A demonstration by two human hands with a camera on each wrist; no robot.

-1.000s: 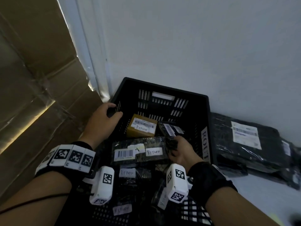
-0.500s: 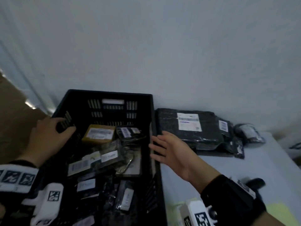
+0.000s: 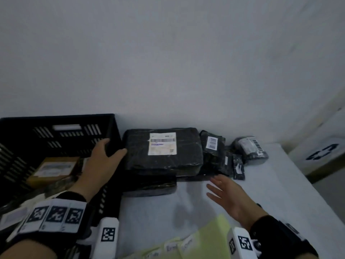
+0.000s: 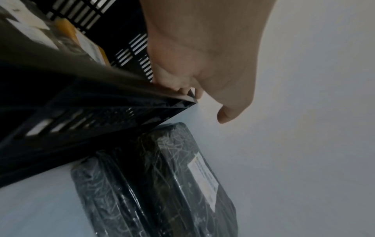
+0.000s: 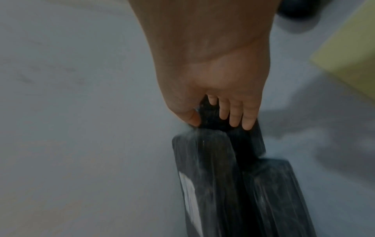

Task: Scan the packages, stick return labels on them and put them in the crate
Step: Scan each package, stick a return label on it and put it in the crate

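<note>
The left hand grips the black crate's far right corner while the right hand hovers with fingers spread (holding nothing) at five o'clock of the large package beside the crate.

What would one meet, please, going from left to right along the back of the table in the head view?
Black crate → left hand gripping its corner → large black package → smaller labelled black package → clear-wrapped bundle.
</note>
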